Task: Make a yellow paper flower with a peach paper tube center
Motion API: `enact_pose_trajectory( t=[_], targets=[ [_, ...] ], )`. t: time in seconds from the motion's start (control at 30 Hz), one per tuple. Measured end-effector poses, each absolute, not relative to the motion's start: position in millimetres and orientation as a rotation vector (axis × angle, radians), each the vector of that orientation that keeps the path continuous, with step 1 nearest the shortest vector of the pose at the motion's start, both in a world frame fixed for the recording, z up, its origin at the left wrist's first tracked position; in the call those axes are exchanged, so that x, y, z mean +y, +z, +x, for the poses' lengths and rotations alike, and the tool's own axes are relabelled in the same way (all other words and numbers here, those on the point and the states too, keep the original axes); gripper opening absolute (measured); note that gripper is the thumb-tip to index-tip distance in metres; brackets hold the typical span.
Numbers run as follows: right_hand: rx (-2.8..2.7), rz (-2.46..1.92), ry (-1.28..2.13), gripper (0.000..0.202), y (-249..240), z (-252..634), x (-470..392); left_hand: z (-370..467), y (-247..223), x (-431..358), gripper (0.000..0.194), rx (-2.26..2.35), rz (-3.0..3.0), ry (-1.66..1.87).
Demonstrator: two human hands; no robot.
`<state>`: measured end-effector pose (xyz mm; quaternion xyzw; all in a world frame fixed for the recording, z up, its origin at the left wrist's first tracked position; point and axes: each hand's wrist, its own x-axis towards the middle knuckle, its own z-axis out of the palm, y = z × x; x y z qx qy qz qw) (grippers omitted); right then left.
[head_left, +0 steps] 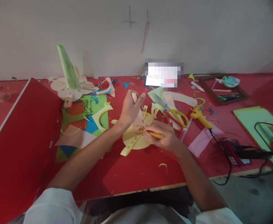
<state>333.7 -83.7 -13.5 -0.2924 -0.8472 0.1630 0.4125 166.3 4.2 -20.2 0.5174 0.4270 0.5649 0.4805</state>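
Observation:
My left hand (132, 107) is closed around the upper part of a pale pink rolled paper tube (137, 120), which stands tilted over a yellow paper flower (131, 140). Dark drawn marks show on the tube's lower part. In my right hand (165, 135) a yellow pen (156, 134) is gripped, its tip at the tube's marked side. A yellow paper strip (127, 150) with drawn marks sticks out from the flower towards me. Whether the tube is fixed to the flower is hidden by my hands.
A green paper cone on a cream flower (67, 68) stands back left. Paper scraps (80, 137) lie left. Yellow-and-red scissors (173, 113), a yellow glue gun (200, 116), a purple box with cords (236, 152) and green sheets (255, 119) are right. A lit screen (152, 81) leans at the wall.

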Motion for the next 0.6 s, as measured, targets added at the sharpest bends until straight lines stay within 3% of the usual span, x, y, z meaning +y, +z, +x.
enact_pose_trajectory(
  t=[0.6],
  targets=[
    [-2.154,-0.748,0.459,0.008,-15.0,333.1,-83.8,167.3,-20.4,3.5,0.053,1.063,1.262,1.365]
  ],
)
